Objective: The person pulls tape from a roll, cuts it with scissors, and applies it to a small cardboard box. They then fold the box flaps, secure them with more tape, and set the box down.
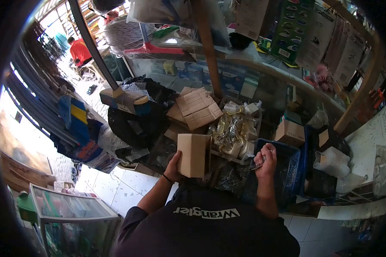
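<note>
My left hand [173, 168] grips the left side of a brown cardboard box [191, 155], which is tilted in front of my chest. My right hand [266, 159] is closed above the blue plastic basket [292, 165]. A small shiny bit shows at its fingers, too small to name. Between the hands, a pale tray [257, 136] holds several clear-wrapped, gold and silver-looking pieces [231, 130]. Nearer to me lies a heap of thin metal pieces [230, 177], partly in shadow.
Flattened cardboard [199, 108] lies beyond the box, beside black plastic sheeting [133, 124]. At the right are a small carton [290, 132] and bubble wrap [332, 162]. A glass case [68, 203] stands at lower left. A person in red [79, 50] sits outside.
</note>
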Tool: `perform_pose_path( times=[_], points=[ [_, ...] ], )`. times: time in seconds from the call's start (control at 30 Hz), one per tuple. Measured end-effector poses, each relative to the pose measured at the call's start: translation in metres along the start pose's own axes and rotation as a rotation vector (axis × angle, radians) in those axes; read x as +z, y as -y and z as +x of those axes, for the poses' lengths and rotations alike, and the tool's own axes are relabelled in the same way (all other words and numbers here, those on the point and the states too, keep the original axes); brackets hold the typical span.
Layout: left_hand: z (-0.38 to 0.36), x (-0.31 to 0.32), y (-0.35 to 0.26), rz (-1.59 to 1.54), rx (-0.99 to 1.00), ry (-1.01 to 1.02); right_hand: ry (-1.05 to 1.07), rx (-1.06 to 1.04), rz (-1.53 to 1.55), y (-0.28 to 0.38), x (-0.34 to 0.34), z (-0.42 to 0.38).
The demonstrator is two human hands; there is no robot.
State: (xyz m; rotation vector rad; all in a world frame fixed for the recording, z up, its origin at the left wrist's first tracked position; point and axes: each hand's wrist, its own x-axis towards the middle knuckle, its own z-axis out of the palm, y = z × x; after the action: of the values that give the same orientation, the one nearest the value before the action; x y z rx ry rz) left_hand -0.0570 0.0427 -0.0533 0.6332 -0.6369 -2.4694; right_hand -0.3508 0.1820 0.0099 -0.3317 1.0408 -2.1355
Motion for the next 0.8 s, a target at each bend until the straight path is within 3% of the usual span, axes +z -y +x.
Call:
perform_pose_path(
  times=[0.13,0.27,0.37,0.47,0.57,0.7,0.8],
  points=[
    [0.006,0.014,0.013,-0.17,0.006,0.082,0.081,0.166,0.235,0.008,0.02,-0.008],
    [0.017,0.029,0.023,-0.303,-0.079,0.207,0.38,0.241,0.047,0.016,0.035,-0.026],
    [0.011,0.056,0.016,-0.28,-0.142,0.209,0.653,0.156,-0.464,0.037,0.061,-0.05],
    [0.014,0.052,0.019,-0.269,-0.137,0.279,0.938,-0.326,-0.861,0.037,0.09,-0.067],
    [0.017,0.051,0.018,-0.218,-0.12,0.284,0.878,-0.303,-1.296,0.046,0.098,-0.074],
    [0.013,0.051,0.018,-0.208,-0.071,0.166,0.704,-0.335,-1.513,0.041,0.092,-0.07],
    [0.008,0.058,0.021,-0.125,-0.09,0.243,0.682,-0.378,-1.681,0.032,0.087,-0.067]
  ],
)
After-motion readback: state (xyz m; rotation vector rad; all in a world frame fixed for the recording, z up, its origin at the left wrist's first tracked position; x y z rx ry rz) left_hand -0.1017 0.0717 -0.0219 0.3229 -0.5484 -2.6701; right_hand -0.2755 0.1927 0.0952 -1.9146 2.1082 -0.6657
